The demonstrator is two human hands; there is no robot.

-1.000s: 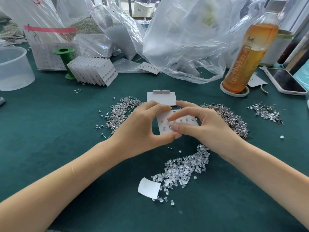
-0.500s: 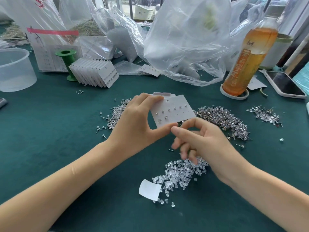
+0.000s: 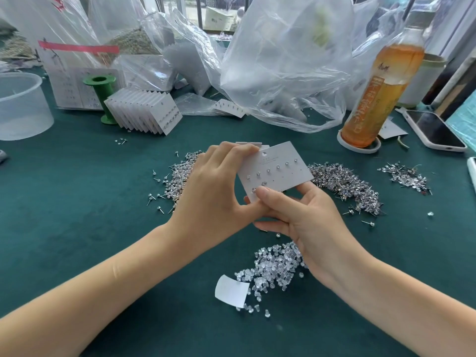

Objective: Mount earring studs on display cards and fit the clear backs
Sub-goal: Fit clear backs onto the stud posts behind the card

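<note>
A white display card (image 3: 282, 173) with several studs in it is held up above the green table. My left hand (image 3: 213, 191) grips its left edge, thumb below and fingers over the top. My right hand (image 3: 304, 217) comes from below, thumb pressed on the card's lower left front near a stud, fingers behind the card and hidden. Whether it holds a clear back I cannot tell. A pile of clear backs (image 3: 275, 266) lies under my right wrist. Loose studs lie in heaps (image 3: 345, 184) behind the card.
A stack of filled cards (image 3: 146, 114) leans by a green spool (image 3: 101, 99). Plastic bags (image 3: 278, 63) crowd the back. A tea bottle (image 3: 378, 88) and phone (image 3: 432, 130) stand at right, a clear tub (image 3: 20, 106) at left, a curled paper slip (image 3: 230, 291) near the backs.
The card was lifted off the table and tilted up by my left hand. My right hand dipped toward the clear backs, then rose back to the card's lower left corner.
</note>
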